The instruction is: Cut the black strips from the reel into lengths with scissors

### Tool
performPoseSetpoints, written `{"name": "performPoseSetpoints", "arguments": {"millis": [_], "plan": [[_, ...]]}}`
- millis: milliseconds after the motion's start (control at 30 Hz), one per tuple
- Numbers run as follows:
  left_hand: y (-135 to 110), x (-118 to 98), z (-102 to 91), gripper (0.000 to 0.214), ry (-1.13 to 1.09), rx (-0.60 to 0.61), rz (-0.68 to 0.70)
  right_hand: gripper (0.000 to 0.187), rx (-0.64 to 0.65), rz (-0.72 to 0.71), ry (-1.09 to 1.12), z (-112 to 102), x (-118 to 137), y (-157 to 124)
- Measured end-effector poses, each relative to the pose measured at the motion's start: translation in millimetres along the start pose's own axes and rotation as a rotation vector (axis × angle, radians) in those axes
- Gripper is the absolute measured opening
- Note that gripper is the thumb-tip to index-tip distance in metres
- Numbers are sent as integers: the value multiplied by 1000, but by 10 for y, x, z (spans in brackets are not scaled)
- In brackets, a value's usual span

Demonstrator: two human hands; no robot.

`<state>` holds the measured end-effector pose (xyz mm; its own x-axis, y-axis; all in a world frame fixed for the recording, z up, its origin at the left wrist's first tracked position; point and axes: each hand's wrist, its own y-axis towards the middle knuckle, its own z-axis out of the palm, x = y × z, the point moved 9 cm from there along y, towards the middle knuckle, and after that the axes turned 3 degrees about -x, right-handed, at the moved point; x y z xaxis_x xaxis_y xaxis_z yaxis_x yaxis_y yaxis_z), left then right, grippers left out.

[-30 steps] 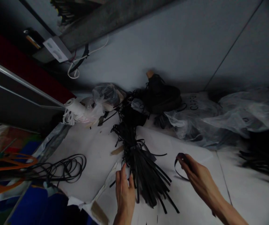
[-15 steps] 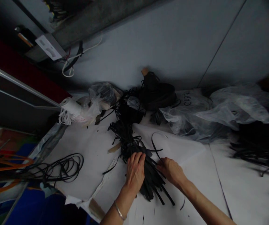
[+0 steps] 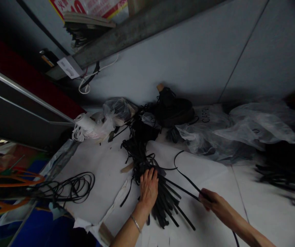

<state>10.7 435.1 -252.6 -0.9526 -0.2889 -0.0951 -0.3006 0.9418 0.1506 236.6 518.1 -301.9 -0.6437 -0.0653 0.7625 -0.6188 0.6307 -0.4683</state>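
Note:
A bundle of black strips [image 3: 162,206] lies on white paper in the middle of the table, its loose ends fanned toward me. On top of it rests my left hand [image 3: 148,187], fingers together and pressing down on the strips. To the right, my right hand [image 3: 210,200] is closed around black strips [image 3: 183,187] that stretch from the bundle to its fingers. One of them curves up in a loop above the bundle, and a dark tail shows below the right wrist.
A coil of black cord [image 3: 79,188] lies at the left. Along the wall stand a white spool [image 3: 85,123], a black shoe [image 3: 175,109] and clear plastic bags [image 3: 209,137]. More black strips [image 3: 281,175] are at the right edge.
My right hand has moved right, away from the bundle, drawing black strips out with it. My left hand stays on the bundle. The camera view has shifted a little.

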Motion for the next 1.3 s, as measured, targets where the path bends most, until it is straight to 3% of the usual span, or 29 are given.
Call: {"name": "performPoseSetpoints", "arguments": {"millis": [200, 367, 467, 567, 733, 867, 1067, 1200, 1300], "plan": [[43, -96, -105, 39, 47, -25, -25, 45, -69, 133, 353, -483, -786, -640], [125, -603, -270, 39, -68, -43, -21, 55, -129, 284, 466, -676, -1156, -1014], [158, -1031, -111, 38, -210, 69, 95, 57, -130, 329, 491, -756, -1138, -1179], [187, -1246, 122, 36, -235, 145, 171, 57, -214, 323, 476, -951, -1133, -1342], [248, -1292, 361, 31, -447, 165, 247, 54, -344, 340, 481, -1234, -1432, -1609], [253, -1254, 406, 33, -576, 179, 187, 52, -340, 332, 514, -1286, -1628, -1717], [253, -1357, 378, 25, -595, 250, 154, 43, -366, 285, 526, -1415, -1498, -1692], [270, -1397, 335, 25, -569, 273, 194, 42, -359, 170, 512, -1471, -1104, -1492], [269, -1414, 183, 43, -508, 212, 197, 41, -243, 68, 537, -1266, -740, -1259]]}}
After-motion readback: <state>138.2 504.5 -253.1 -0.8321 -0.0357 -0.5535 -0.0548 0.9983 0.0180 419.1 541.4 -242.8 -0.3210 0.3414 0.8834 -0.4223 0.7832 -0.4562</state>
